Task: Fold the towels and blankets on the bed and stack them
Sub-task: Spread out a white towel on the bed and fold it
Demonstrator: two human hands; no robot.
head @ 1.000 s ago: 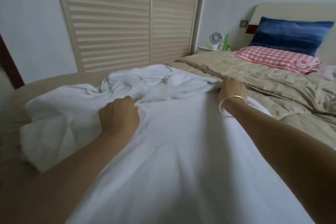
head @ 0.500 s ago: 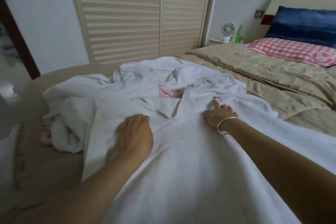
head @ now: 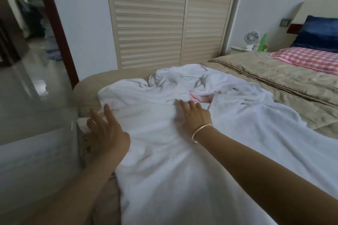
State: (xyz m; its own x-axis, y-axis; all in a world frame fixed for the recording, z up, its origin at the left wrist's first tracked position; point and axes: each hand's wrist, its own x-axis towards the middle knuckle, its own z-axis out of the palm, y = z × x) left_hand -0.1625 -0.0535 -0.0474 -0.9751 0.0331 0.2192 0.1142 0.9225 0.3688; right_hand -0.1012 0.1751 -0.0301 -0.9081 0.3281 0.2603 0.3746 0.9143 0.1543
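The big soft white towel (head: 173, 160) sprawled mid-frame on the tan bed (head: 292, 82) looked limp and light, best pinched at its corners, while the right hand (head: 196, 115) pressed flat on it and the left hand (head: 108, 131) hovered splayed, empty.

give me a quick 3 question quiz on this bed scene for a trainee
1. True or false: the left hand grips the white towel.
2. What colour is the cloth peeking out of the pile just beyond the right hand? A pink, B green, C black.
3. Fill in: the bracelet is on the ____ wrist.

Key: 1 false, its fingers are spread and straight; 2 A; 3 right.
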